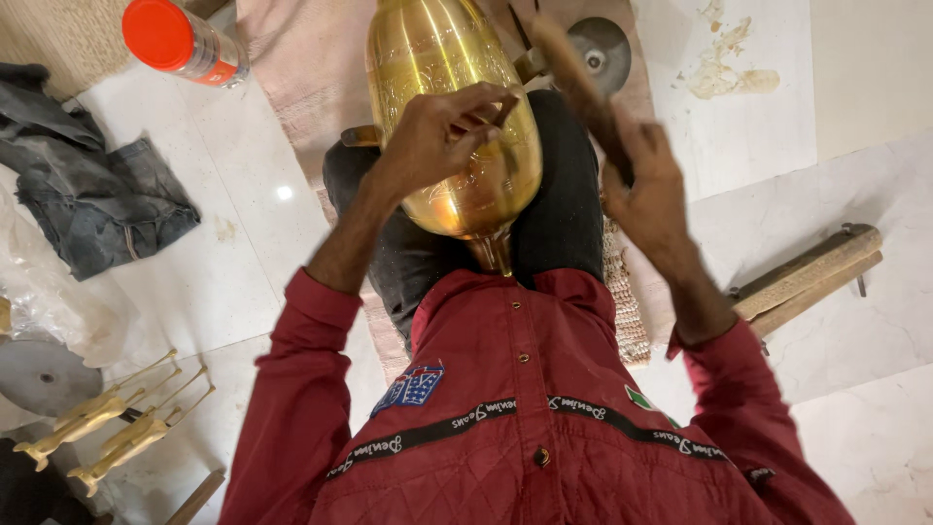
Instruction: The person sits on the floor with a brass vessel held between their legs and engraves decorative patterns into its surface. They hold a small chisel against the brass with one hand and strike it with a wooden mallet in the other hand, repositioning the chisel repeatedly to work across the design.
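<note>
The floor [243,243] is pale polished marble, with a lighter stained slab at the upper right. At far left a crumpled grey cloth [92,190] lies on it, and below that sits a round grey metal disc [39,374], with small brass figures [117,423] lying just beside it. Near the top left a clear plastic jar with an orange-red cap [185,41] lies on its side; its label is too small to make out.

The person sits on the floor in a dark red quilted jacket [525,418] that bears a small red, white and blue patch on the chest and a black band across it. The left hand [442,136] is raised with wrist bent, fingers curled against the side of a large polished brass vase [452,107], seeming to pinch a thin tool there, though blur hides it. The vase rests over the dark-trousered lap, its narrow end pointing towards the chest.

The right hand [646,190] is closed around a wooden handle [578,83] angled up over the vase and blurred. Farther right, two wooden bars [807,277] lie on the marble.
</note>
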